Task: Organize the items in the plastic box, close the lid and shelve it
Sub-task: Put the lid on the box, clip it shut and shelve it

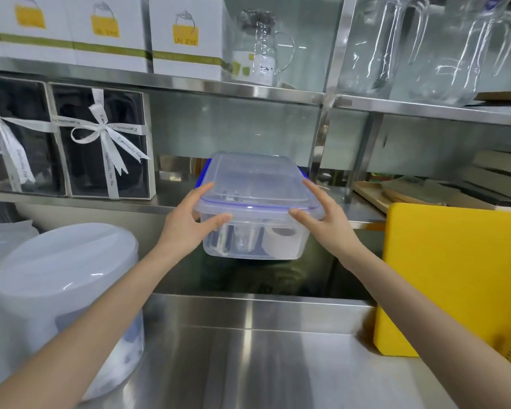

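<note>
Left hand and right hand grip lidded plastic box by near corners, held midair before steel shelf. Advice: keep level, slide into gap beside ribboned gift box.

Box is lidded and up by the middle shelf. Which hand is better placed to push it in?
Neither alone. The left hand and right hand grip opposite near corners of the plastic box evenly, its lid on. The bare shelf lies straight ahead, so probably push with both together.
</note>
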